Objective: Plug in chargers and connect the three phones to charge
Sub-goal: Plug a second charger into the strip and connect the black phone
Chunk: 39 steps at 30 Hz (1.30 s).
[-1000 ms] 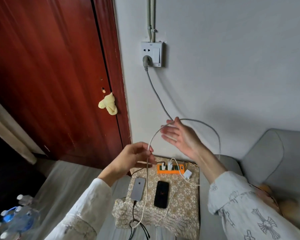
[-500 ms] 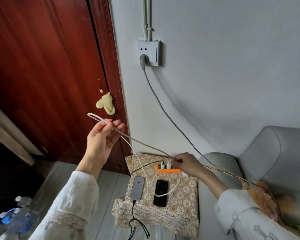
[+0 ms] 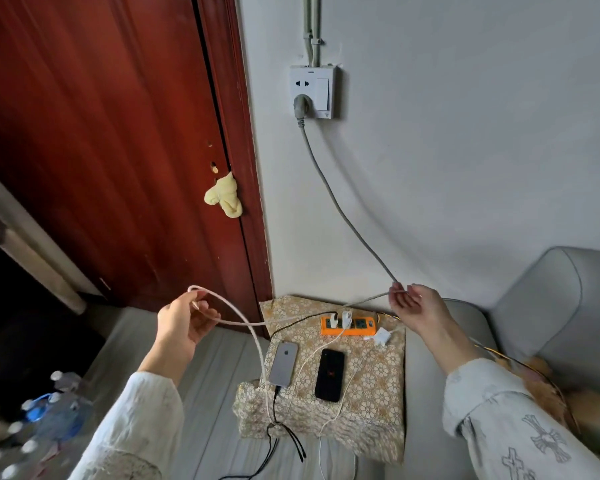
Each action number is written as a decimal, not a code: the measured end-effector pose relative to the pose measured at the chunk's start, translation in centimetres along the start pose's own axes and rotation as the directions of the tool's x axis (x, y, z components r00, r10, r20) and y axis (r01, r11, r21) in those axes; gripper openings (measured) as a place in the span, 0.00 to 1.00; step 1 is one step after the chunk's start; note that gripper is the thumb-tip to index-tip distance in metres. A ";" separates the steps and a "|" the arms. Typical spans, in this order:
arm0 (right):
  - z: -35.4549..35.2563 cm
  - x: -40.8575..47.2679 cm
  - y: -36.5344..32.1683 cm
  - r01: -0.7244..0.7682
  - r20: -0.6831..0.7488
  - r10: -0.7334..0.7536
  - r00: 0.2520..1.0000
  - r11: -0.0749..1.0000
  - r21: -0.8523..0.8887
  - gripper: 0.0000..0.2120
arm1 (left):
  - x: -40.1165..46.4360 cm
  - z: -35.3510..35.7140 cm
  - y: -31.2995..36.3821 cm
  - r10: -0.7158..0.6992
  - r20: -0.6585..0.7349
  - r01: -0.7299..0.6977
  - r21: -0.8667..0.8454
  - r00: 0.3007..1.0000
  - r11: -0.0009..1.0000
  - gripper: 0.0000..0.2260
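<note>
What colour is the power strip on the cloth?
Orange, with dark sockets; the power strip shows best in the head view.

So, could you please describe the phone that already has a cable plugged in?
Find the floral-cloth stand below the wall socket. Two phones lie in front of the orange power strip. It's the silver phone, left of the black phone, with a black cable in its near end.

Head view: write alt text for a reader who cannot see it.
A person's left hand holds a looped white cable while the right hand holds its other end, above a patterned cushion bearing an orange power strip, a silver phone and a black phone.
</note>
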State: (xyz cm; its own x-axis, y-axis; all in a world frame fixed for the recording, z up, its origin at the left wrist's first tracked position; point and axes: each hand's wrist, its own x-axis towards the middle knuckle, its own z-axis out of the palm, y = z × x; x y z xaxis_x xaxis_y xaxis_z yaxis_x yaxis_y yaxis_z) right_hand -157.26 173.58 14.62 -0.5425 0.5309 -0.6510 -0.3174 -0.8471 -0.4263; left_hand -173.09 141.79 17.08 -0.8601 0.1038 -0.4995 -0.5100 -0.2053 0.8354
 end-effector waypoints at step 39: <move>-7.6 0.7 10.3 0.080 0.101 0.308 0.946 0.082 -0.993 0.10 | 1.0 3.4 -10.7 -0.123 0.411 0.036 0.214 0.903 0.976 0.11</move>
State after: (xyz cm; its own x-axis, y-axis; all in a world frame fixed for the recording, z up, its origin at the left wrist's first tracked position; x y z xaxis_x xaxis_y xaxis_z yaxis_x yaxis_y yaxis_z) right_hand -154.98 165.42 4.98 -0.6898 0.2385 -0.6836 0.7035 -0.0024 -0.7107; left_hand -168.55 147.38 8.38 -0.7205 0.5190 -0.4599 -0.5322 0.0113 0.8465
